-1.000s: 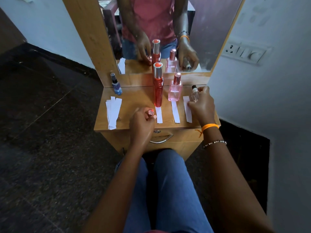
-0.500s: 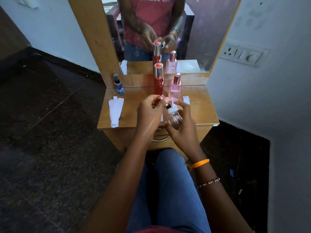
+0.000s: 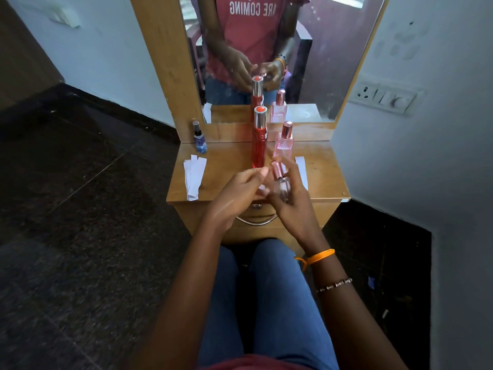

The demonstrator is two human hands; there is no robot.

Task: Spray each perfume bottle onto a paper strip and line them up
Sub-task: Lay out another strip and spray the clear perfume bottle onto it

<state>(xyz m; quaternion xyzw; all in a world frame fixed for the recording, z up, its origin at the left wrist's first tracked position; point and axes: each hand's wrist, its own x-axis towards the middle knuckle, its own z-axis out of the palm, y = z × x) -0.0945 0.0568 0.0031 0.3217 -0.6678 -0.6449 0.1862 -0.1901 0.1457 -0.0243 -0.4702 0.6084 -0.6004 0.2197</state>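
Note:
My right hand point(image 3: 296, 206) holds a small clear perfume bottle point(image 3: 282, 186) above the front edge of the wooden dressing table point(image 3: 325, 177). A rose-gold cap point(image 3: 277, 169) sits on the bottle's top. Close beside it on the left is my left hand point(image 3: 234, 193), fingers loosely apart and thumb tip just short of the cap. Behind the hands stand a tall red bottle point(image 3: 258, 148) and a pink bottle point(image 3: 285, 145). A white paper strip point(image 3: 301, 166) lies to the right of my hands; other strips are hidden under them.
A small blue bottle point(image 3: 200, 142) stands at the table's back left, near a stack of spare paper strips point(image 3: 194, 177). A mirror point(image 3: 333, 62) rises behind the table. The drawer handle point(image 3: 256, 221) is below my hands; a switch panel point(image 3: 384, 98) is on the right wall.
My right hand lifted the clear bottle off the table's right side towards the middle. My left hand brought the cap over, and the cap now sits on the bottle.

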